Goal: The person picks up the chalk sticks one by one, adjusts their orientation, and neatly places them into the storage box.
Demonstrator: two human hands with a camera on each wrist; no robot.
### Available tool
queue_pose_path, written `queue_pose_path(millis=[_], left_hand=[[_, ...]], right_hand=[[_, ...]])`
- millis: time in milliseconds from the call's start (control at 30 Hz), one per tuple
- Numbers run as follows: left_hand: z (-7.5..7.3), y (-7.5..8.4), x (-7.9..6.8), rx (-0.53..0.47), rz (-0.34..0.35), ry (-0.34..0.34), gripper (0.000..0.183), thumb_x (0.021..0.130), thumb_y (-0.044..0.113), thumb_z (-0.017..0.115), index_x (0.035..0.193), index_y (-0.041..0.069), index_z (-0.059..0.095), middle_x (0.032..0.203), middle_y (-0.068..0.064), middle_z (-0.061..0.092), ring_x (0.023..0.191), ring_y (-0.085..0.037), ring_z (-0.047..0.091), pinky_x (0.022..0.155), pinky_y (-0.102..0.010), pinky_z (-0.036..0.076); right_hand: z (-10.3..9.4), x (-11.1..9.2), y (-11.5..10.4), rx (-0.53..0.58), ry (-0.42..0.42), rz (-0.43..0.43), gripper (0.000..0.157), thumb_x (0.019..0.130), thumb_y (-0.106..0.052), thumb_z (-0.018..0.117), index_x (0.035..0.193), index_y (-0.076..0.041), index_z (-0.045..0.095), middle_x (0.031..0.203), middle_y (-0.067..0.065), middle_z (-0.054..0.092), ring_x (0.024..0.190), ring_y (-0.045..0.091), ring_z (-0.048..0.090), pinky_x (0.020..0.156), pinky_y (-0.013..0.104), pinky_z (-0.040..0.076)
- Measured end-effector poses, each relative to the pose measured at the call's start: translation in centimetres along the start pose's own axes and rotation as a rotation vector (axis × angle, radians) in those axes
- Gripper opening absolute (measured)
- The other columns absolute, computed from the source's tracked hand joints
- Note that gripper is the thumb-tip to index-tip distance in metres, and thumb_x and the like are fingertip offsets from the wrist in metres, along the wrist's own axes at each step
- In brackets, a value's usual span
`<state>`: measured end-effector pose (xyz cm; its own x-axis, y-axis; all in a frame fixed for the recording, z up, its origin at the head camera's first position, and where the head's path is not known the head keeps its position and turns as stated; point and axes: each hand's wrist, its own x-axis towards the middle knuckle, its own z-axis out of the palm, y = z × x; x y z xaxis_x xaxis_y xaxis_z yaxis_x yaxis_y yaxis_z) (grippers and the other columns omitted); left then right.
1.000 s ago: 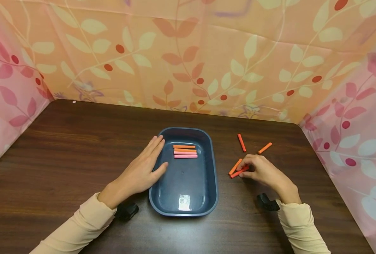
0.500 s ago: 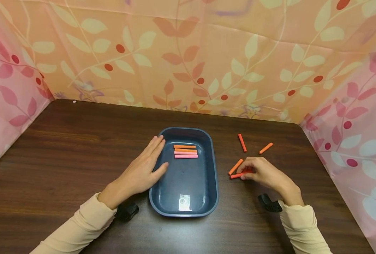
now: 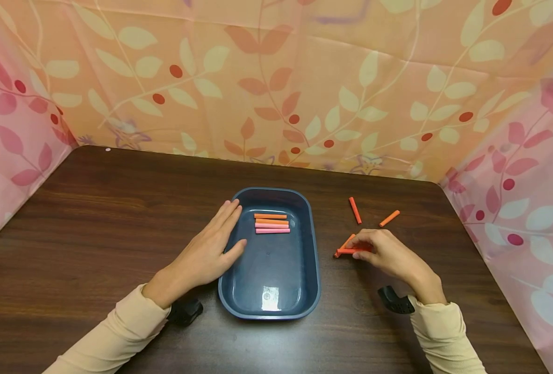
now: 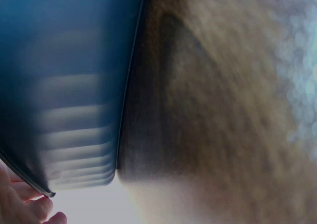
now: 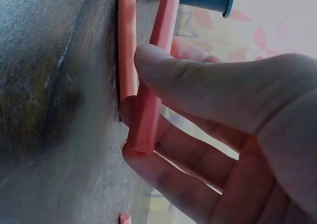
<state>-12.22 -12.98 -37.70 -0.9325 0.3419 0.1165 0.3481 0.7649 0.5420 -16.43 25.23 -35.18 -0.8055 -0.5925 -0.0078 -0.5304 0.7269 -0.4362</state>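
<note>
While the left hand (image 3: 201, 253) lies against the blue tray (image 3: 269, 275), fingers straight, the right hand (image 3: 390, 257) pinches a red stick (image 5: 147, 110) between its fingers, just above an orange stick (image 5: 127, 40) on the desk (image 3: 117, 223).

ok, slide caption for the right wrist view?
Right hand pinches a red stick; an orange stick lies on the table.

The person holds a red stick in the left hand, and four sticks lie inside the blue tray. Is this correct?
Not quite: the right hand holds the red stick, not the left hand, as the head view shows. Four sticks do lie inside the blue tray.
</note>
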Motion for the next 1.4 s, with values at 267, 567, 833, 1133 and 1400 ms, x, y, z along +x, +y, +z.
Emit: queue_pose_path(millis=[267,567,833,1133,1400], left_hand=[[0.0,0.0,0.0,-0.003,-0.003,-0.003,0.075,0.098,0.033,0.056,0.157,0.001,0.022,0.168,-0.011,0.011,0.156,-0.033,0.009,0.121,-0.057,0.021],[-0.1,0.1,0.0,-0.006,-0.003,0.0,0.075,0.098,0.033,0.056,0.157,0.001,0.022,0.168,-0.011,0.011,0.156,-0.033,0.009,0.121,-0.056,0.021],[0.0,0.1,-0.1,-0.006,-0.017,-0.006,0.075,0.098,0.033,0.056,0.157,0.002,0.021,0.168,-0.01,0.011,0.156,-0.033,0.009,0.121,-0.056,0.021],[0.0,0.2,-0.1,-0.011,-0.021,-0.006,0.075,0.098,0.033,0.057,0.157,0.003,0.021,0.168,-0.009,0.011,0.156,-0.032,0.008,0.122,-0.055,0.021],[0.0,0.2,-0.1,-0.013,-0.023,-0.007,0.076,0.098,0.033,0.057,0.157,0.003,0.021,0.168,-0.01,0.01,0.156,-0.032,0.008,0.121,-0.056,0.021]], right_hand=[[0.2,0.1,-0.1,-0.006,0.063,-0.035,0.019,0.08,0.0,0.078,0.095,-0.01,0.075,0.086,-0.004,0.073,0.077,0.004,0.061,0.069,0.029,0.054],[0.4,0.5,-0.1,0.029,0.126,-0.086,0.022,0.079,0.001,0.078,0.098,-0.009,0.073,0.087,-0.002,0.074,0.077,0.004,0.065,0.069,0.028,0.056],[0.6,0.8,-0.5,0.071,0.142,-0.086,0.022,0.081,-0.001,0.078,0.1,-0.008,0.073,0.089,0.0,0.075,0.077,0.007,0.068,0.071,0.029,0.058],[0.3,1.7,-1.5,0.063,0.174,-0.103,0.024,0.079,0.003,0.078,0.101,-0.007,0.073,0.087,0.0,0.073,0.078,0.009,0.066,0.071,0.031,0.058],[-0.2,3.3,-3.0,0.067,0.241,-0.207,0.027,0.077,0.006,0.079,0.101,-0.005,0.073,0.088,0.003,0.073,0.074,0.01,0.068,0.068,0.028,0.058]])
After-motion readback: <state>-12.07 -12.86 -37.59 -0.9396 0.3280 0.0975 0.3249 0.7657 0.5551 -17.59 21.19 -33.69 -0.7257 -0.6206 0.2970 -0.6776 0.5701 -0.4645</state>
